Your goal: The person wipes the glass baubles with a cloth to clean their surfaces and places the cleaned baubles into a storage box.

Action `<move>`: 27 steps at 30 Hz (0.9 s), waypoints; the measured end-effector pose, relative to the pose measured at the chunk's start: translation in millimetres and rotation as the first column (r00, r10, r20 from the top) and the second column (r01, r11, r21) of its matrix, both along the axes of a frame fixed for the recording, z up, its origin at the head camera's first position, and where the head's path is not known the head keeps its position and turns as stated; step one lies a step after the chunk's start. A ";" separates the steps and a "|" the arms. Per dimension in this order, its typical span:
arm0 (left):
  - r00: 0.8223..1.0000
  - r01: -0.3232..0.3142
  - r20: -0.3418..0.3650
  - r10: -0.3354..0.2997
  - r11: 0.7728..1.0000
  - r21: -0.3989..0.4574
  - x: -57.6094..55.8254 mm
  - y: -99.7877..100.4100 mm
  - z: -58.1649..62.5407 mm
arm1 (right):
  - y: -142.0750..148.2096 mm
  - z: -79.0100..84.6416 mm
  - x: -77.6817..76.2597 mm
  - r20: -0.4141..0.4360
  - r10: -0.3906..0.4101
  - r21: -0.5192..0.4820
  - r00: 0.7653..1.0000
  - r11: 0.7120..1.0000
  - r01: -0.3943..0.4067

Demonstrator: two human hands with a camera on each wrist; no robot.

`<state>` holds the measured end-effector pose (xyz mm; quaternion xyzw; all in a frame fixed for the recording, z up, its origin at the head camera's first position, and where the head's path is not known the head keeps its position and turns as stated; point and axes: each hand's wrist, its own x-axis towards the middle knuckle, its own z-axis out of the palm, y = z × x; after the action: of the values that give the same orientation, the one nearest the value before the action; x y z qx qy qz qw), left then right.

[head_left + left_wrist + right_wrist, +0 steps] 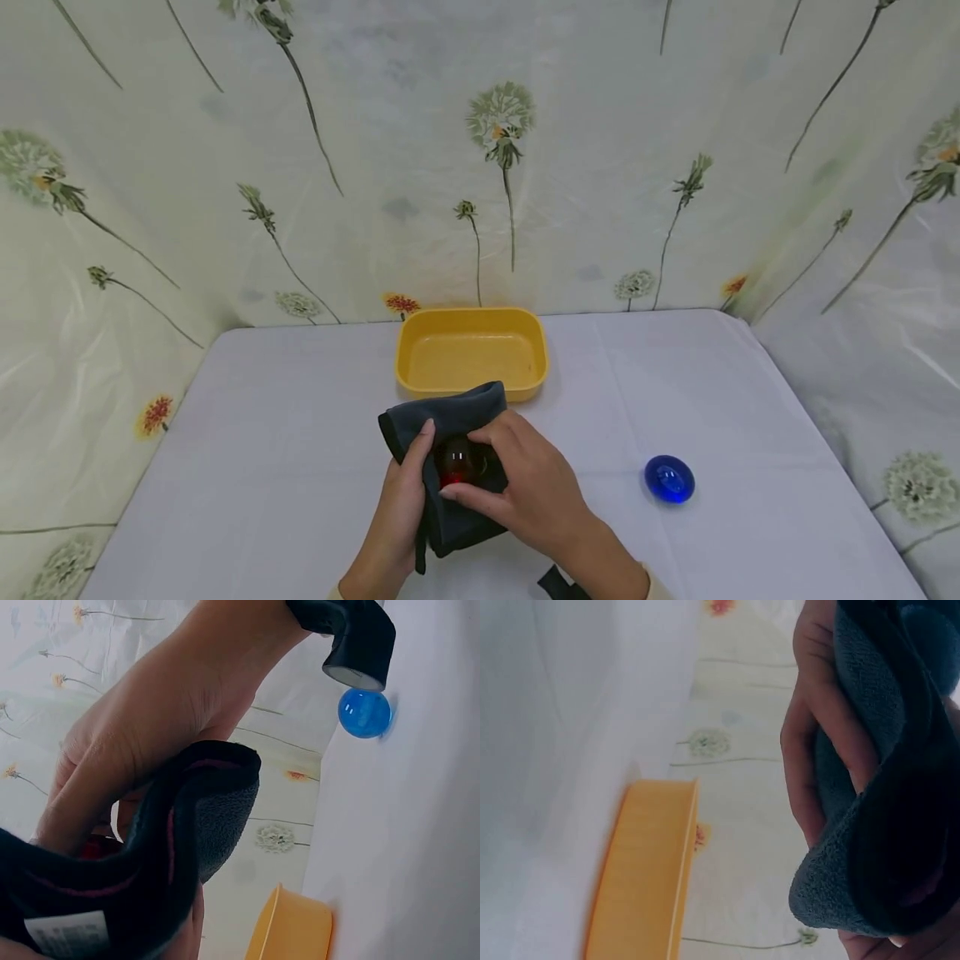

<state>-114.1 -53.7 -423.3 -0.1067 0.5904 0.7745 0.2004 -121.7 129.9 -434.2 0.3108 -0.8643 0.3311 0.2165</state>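
Note:
A dark grey-blue cloth is folded in my left hand, whose thumb lies over its left edge. Against the cloth sits a shiny dark-red glass ball. My right hand pinches the ball between thumb and fingers. From the left wrist, the cloth hides most of the ball, and only a bit of red shows under the right hand. The right wrist view shows fingers spread over the cloth, with the ball hidden.
Behind the hands, a yellow rectangular tub stands near the back edge of the white-covered table. A blue glass ball lies on the table to the right. Flower-printed sheeting hangs behind and at both sides.

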 end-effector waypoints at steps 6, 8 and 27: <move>1.000 -0.005 -0.020 0.005 1.000 -0.031 -1.1 -1.8 -0.2 | 7.0 2.8 2.7 0.091 0.120 0.025 0.989 0.992 -0.123; 1.000 -0.006 -0.028 0.006 1.000 -0.029 -1.3 -2.6 -0.5 | 9.9 4.7 3.4 0.122 0.175 0.029 0.977 0.983 -0.180; 1.000 0.011 -0.019 -0.010 0.999 0.052 0.7 -0.1 -3.2 | 0.7 3.9 -1.6 0.034 0.018 0.018 0.999 1.000 -0.019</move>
<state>-113.3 -53.8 -426.5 -0.0914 0.5725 0.7895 0.2015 -123.2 130.6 -430.3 0.3150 -0.8680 0.3303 0.1957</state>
